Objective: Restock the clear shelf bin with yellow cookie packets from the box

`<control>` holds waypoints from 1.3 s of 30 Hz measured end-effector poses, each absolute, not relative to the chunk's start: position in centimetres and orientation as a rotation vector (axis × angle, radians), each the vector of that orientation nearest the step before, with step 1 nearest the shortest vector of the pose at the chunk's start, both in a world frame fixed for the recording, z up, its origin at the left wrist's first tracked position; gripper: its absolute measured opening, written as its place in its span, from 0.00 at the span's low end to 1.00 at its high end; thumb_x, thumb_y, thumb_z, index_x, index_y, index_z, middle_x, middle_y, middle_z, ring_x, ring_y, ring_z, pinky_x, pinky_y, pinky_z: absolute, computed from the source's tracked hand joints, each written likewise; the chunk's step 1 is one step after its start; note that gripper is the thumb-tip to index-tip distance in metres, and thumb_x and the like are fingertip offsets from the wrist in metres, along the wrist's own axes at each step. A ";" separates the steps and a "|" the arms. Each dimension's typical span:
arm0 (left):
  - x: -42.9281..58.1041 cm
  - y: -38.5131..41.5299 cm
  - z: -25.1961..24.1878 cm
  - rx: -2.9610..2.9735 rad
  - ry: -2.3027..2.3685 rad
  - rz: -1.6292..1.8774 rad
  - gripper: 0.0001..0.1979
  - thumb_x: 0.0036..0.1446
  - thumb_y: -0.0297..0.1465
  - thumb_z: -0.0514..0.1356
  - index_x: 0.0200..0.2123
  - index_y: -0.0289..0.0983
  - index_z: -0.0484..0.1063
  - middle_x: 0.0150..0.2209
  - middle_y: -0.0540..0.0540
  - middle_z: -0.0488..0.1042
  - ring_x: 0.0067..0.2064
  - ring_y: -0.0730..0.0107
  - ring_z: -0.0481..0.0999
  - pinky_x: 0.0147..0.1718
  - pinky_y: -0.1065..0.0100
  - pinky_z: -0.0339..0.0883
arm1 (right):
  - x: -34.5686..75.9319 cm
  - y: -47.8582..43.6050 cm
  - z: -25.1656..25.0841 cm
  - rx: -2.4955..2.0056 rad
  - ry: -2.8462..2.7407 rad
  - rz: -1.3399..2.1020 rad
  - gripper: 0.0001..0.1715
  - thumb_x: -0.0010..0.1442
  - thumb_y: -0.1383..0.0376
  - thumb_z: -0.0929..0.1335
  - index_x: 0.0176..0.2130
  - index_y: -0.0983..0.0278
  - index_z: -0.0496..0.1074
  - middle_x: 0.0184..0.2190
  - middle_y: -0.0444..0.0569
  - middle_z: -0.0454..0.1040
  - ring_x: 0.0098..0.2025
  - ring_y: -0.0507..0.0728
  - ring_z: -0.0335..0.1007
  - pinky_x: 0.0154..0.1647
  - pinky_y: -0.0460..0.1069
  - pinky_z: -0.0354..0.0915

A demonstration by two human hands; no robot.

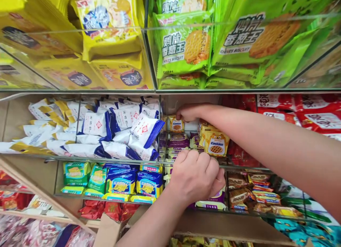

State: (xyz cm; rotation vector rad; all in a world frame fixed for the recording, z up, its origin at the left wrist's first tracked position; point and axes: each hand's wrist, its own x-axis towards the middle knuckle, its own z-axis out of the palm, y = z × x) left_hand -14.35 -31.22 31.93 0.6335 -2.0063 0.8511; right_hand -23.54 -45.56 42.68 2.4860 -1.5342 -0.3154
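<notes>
One cookie packet stands upright beneath right hand.

This is a snack shop. Clear glass shelf bins hold heaps of green chive-biscuit packets, yellow cracker packets, white-and-blue wrapped snacks and small yellow cookie packs, sorted by kind.
</notes>
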 end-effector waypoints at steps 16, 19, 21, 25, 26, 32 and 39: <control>-14.2 -31.0 31.8 0.637 -1.997 0.830 0.10 0.50 0.35 0.52 0.20 0.39 0.63 0.19 0.52 0.64 0.24 0.69 0.61 0.26 0.63 0.49 | -24.8 -35.5 43.6 2.237 -1.682 -0.549 0.12 0.44 0.67 0.70 0.33 0.66 0.74 0.33 0.56 0.76 0.32 0.61 0.72 0.23 0.48 0.60; -14.3 -30.9 31.8 0.648 -1.993 0.840 0.10 0.50 0.35 0.52 0.20 0.39 0.63 0.19 0.51 0.64 0.24 0.69 0.62 0.26 0.63 0.49 | -25.4 -34.0 41.8 2.272 -1.577 -0.459 0.13 0.49 0.75 0.63 0.36 0.66 0.72 0.33 0.56 0.76 0.35 0.61 0.72 0.25 0.48 0.59; -14.3 -30.9 31.8 0.659 -2.002 0.842 0.10 0.50 0.34 0.51 0.20 0.39 0.63 0.19 0.51 0.65 0.25 0.68 0.62 0.26 0.63 0.50 | -26.0 -33.8 40.9 2.296 -1.504 -0.359 0.15 0.50 0.77 0.60 0.36 0.66 0.70 0.32 0.56 0.75 0.35 0.60 0.72 0.26 0.48 0.58; -13.9 -30.4 32.1 0.683 -2.078 0.784 0.11 0.53 0.36 0.50 0.24 0.38 0.66 0.21 0.50 0.68 0.26 0.67 0.66 0.27 0.62 0.54 | -27.5 -33.5 40.8 2.357 -1.433 -0.176 0.12 0.50 0.76 0.59 0.31 0.65 0.68 0.27 0.52 0.74 0.29 0.57 0.71 0.24 0.47 0.55; -13.7 -30.1 32.2 0.669 -2.100 0.719 0.11 0.54 0.36 0.50 0.29 0.38 0.68 0.24 0.49 0.70 0.29 0.66 0.68 0.28 0.62 0.56 | -27.8 -33.2 41.1 2.373 -1.428 -0.090 0.11 0.51 0.74 0.60 0.31 0.64 0.68 0.27 0.50 0.73 0.29 0.56 0.70 0.24 0.47 0.55; -12.2 -26.8 33.5 0.671 -1.803 0.043 0.30 0.52 0.29 0.55 0.57 0.37 0.48 0.60 0.35 0.50 0.60 0.58 0.52 0.53 0.53 0.54 | -29.6 -27.4 42.9 2.520 -1.244 0.602 0.10 0.57 0.68 0.58 0.35 0.62 0.66 0.33 0.48 0.72 0.35 0.54 0.67 0.35 0.47 0.61; -13.4 -24.0 34.4 0.644 -1.384 -1.083 0.11 0.49 0.31 0.59 0.39 0.37 0.71 0.32 0.47 0.77 0.30 0.73 0.75 0.31 0.71 0.71 | -29.3 -23.4 42.1 2.700 -1.331 1.414 0.10 0.54 0.61 0.64 0.39 0.59 0.67 0.36 0.48 0.73 0.35 0.54 0.70 0.33 0.48 0.66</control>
